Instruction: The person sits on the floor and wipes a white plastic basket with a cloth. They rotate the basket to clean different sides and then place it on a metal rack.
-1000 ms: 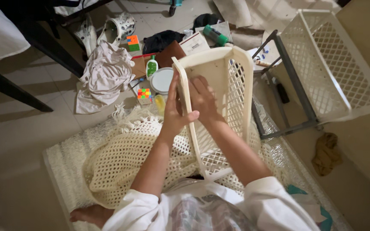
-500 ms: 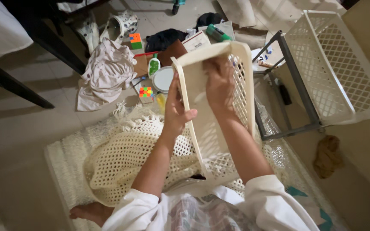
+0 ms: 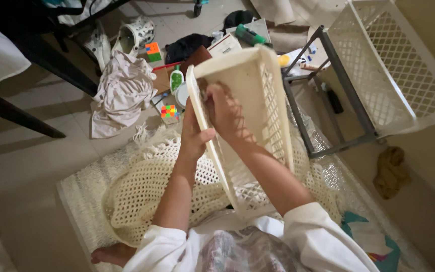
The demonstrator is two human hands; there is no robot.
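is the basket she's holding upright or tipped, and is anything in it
Tipped on its side: the cream lattice basket has its opening facing the person. Left hand grips the rim; right hand reaches inside. Nothing else shows within.

Two cream lattice-sided plastic baskets (image 3: 247,116) (image 3: 393,65), two multicoloured puzzle cubes (image 3: 168,111) (image 3: 152,49), one green-capped squeeze bottle (image 3: 176,79), two perforated white clogs (image 3: 134,34) (image 3: 99,45).

Dim warm indoor light, soft shadows
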